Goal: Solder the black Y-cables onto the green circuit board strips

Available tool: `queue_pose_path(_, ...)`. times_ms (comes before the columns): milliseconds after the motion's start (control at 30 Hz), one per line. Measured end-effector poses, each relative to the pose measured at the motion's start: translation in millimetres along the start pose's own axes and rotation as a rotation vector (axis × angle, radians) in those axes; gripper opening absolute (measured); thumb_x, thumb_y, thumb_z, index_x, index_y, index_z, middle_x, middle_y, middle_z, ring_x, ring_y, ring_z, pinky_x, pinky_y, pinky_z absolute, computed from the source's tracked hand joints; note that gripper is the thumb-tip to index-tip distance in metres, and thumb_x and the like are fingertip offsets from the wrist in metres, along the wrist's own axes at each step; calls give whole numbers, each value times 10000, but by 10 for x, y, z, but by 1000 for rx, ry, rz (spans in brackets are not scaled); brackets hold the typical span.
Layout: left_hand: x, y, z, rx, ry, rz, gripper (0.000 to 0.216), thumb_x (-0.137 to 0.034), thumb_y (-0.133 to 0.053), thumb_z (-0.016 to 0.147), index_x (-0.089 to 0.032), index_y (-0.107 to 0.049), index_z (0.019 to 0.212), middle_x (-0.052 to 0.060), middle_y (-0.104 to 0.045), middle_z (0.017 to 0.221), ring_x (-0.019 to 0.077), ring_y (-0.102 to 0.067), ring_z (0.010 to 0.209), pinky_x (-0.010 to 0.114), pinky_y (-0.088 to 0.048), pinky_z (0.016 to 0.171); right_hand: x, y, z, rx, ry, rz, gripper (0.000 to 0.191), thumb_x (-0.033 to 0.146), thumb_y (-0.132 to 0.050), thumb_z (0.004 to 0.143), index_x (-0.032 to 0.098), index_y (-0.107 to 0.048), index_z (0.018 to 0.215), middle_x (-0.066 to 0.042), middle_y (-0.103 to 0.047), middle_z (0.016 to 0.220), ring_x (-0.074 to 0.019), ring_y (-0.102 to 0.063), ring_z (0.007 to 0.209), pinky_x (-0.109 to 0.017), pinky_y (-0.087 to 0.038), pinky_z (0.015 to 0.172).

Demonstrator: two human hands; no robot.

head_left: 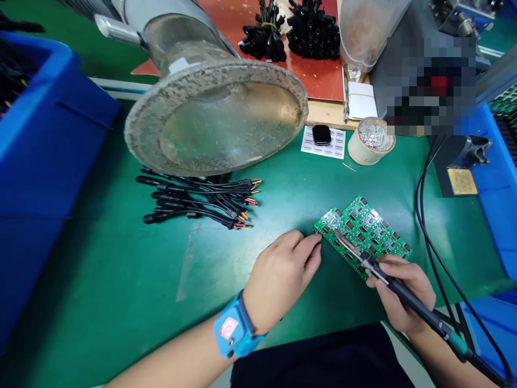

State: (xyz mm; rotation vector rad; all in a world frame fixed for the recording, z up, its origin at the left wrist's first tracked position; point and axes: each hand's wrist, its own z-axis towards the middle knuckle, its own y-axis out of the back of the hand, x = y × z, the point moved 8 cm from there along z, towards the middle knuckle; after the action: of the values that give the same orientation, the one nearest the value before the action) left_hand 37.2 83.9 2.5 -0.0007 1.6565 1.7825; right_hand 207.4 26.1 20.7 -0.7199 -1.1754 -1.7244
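Observation:
My left hand [283, 272] is closed in a pinch beside the left corner of a green circuit board [379, 223]. A few short coloured wires [316, 232] show at its fingertips, right at the board's edge; the rest of what it holds is hidden beneath the hand. A soldering iron [407, 299] with a black handle and a green end is gripped in my right hand [407, 285]. Its metal tip points left over the board near that corner; whether it touches is unclear. Small dark components cover the board, which lies flat on the green mat [141, 291].
Black cables [197, 199] with bare coloured ends lie left, below a large round fume hood [226, 118]. Behind are a tape roll [365, 153], a label sheet [335, 149] and cable bundles [313, 32]. An iron stand [460, 167] and iron cord [424, 215] are right; a blue bin [48, 161] is left.

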Motion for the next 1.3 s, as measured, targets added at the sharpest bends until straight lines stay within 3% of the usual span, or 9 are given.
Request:
queue_pose_path(167,25,16,-16,-13,10,-35,247,-241,-451,893,-138,-631,1027,46,-593,728,162,-572,630,299,-505,580,81,-93,-26,-45,-76,58,277,50,-521,807,222,-522,1023,-12,-656,666,-182,-657,753,-323,-578,632)
queue_pose_path(400,116,59,-13,-9,22,-110,232,-257,-469,898,-153,-636,1020,59,-614,798,172,-608,717,300,-521,657,133,-188,-4,-68,-27,16,277,37,-568,773,224,-553,977,-7,-662,691,-163,-660,684,-338,-596,698)
queue_pose_path(600,126,51,5,15,10,-109,264,-270,-445,913,-161,-648,1043,48,-576,765,154,-581,683,281,-506,627,57,-233,-68,18,-41,8,329,39,-576,765,224,-542,1035,-21,-672,759,-185,-674,773,-394,-578,811)
queue_pose_path(900,121,64,10,12,16,-103,261,-268,-447,914,-152,-645,1038,43,-560,766,153,-576,679,287,-502,621,-39,-257,-182,91,-88,-41,356,71,-610,764,231,-531,1071,-41,-686,866,-219,-650,988,-349,-575,817)
queue_pose_path(1167,125,54,-3,0,18,-94,277,-275,-430,921,-143,-640,1044,43,-552,760,148,-565,664,289,-505,613,76,-248,-88,104,-19,-68,362,52,-588,760,215,-531,1078,-39,-689,812,-210,-675,909,-358,-580,818)
queue_pose_path(1300,119,58,0,0,13,-87,289,-281,-416,926,-143,-640,1043,42,-548,758,144,-559,658,283,-501,607,109,-198,-66,36,-30,-62,346,42,-572,764,211,-533,1064,-41,-691,773,-209,-674,883,-357,-586,776)
